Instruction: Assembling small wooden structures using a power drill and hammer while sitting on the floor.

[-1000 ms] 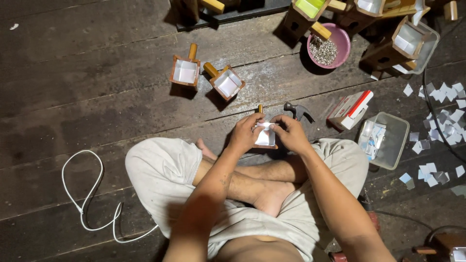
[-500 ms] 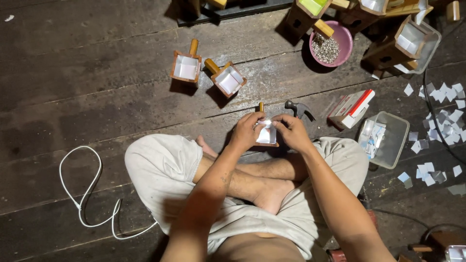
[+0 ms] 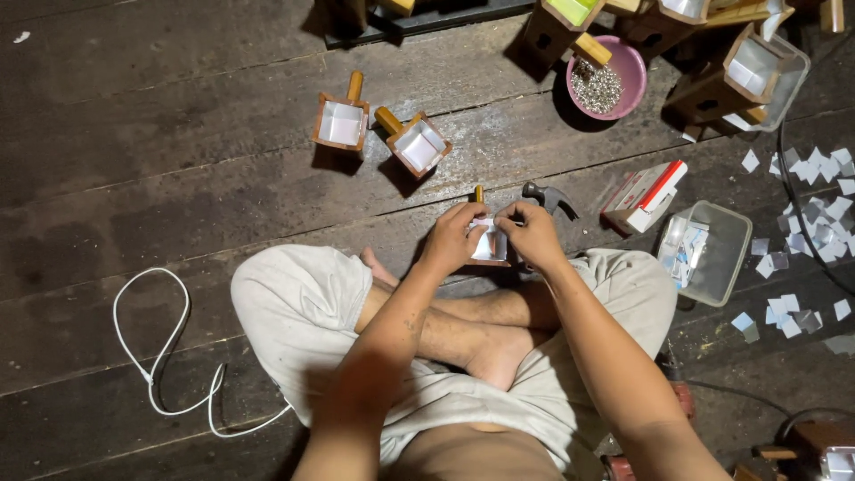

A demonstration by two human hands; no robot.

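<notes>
My left hand [image 3: 456, 239] and right hand [image 3: 533, 233] close from either side on a small wooden box with a white paper lining [image 3: 488, 244], fingertips pinching its paper at the top edge. The box sits between my palms, just ahead of my crossed legs, its short handle pointing to twelve o'clock. A hammer [image 3: 545, 196] lies just beyond my right hand at one o'clock. At two o'clock lies a flat red-and-white carton [image 3: 645, 196]; at three o'clock a clear plastic tub [image 3: 723, 258] holds paper slips. White paper squares [image 3: 815, 191] scatter farther right. Two finished boxes [image 3: 381, 134] rest at eleven o'clock.
</notes>
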